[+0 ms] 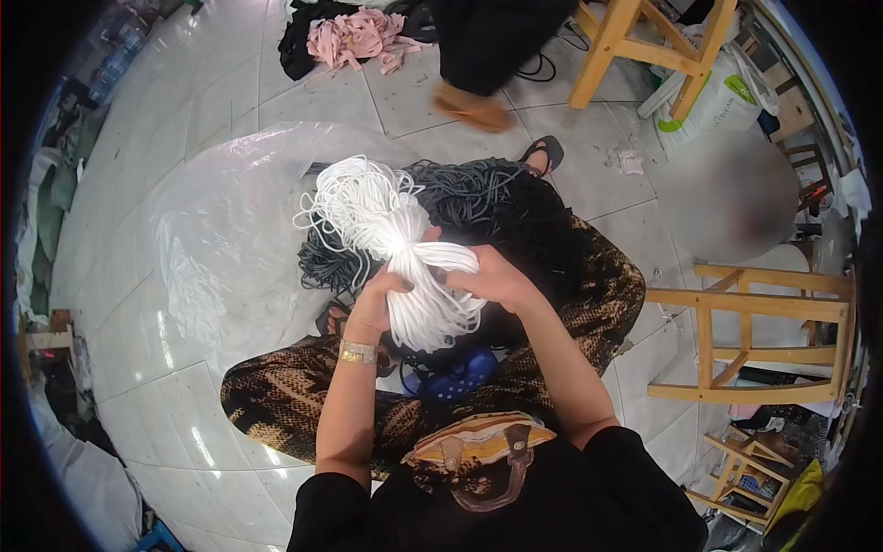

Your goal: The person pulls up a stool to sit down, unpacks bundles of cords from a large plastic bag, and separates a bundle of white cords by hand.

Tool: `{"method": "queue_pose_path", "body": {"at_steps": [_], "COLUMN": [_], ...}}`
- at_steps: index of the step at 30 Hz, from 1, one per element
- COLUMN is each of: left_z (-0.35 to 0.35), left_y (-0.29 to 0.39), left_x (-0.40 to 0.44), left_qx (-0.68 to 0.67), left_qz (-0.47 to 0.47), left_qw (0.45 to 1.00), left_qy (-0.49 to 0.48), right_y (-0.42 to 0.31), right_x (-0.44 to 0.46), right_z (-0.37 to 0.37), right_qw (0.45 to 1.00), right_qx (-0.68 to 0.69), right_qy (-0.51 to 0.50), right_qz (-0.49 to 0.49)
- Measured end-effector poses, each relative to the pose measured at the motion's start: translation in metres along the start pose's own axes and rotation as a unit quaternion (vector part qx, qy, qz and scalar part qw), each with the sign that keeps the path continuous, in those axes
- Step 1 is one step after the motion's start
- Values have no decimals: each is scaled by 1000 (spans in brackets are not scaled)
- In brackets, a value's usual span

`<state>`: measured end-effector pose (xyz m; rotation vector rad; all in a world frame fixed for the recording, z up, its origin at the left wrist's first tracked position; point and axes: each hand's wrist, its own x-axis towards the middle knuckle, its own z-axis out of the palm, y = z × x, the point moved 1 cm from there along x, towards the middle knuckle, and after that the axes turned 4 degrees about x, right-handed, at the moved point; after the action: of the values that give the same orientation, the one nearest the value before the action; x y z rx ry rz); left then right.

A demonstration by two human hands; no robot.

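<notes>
Both hands grip a bundle of white cord (368, 202), cinched at its middle so that loops fan out on either side. My left hand (375, 299) wraps the near left side of the bundle, below the cinch. On the right, my right hand (492, 276) has its fingers curled into the strands, its fingertips partly hidden by them. Under and beyond the white bundle lies a heap of dark grey cord (469, 189) between my legs. A blue item with white dots (464, 373) shows below the bundle, partly covered.
Clear plastic sheeting (212, 248) spreads over the tiled floor at left. Pink fabric strips (354, 39) lie at the top, near a walking person's foot (474, 108). Wooden stool frames (750, 313) stand at right, with a white bag (722, 101) behind. A small handbag (478, 451) rests at my lap.
</notes>
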<state>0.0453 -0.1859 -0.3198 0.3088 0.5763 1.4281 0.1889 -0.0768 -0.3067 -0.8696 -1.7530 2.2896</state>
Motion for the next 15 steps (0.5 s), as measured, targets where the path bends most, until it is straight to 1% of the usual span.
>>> {"method": "queue_pose_path", "body": {"at_steps": [1, 4, 5, 8, 10, 11, 13, 15], "left_z": [-3, -8, -9, 5, -5, -9, -9, -8], "left_y": [-1, -3, -3, 0, -1, -2, -3, -3], "left_x": [1, 2, 2, 1, 1, 2, 3, 2], "left_qx": [-1, -5, -5, -15, -16, -17, -16, -10], "left_qz": [-1, -3, -3, 4, 3, 1, 6, 6], "left_qw": [1000, 1000, 1000, 1000, 1000, 1000, 1000, 1000], "left_qy": [-6, -18, -21, 16, -6, -17, -6, 1], "right_y": [2, 2, 1, -2, -8, -7, -5, -3], "right_x": [0, 0, 0, 1, 0, 0, 0, -1], "right_z": [2, 0, 0, -1, -5, -5, -4, -6], "right_qw": [999, 997, 997, 999, 999, 1000, 999, 998], "right_qx": [-11, -73, -72, -51, -16, 3, 41, 22], "right_qy": [12, -6, 3, 19, 19, 13, 0, -21], "right_qz": [-31, 5, 3, 9, 29, 24, 11, 48]}}
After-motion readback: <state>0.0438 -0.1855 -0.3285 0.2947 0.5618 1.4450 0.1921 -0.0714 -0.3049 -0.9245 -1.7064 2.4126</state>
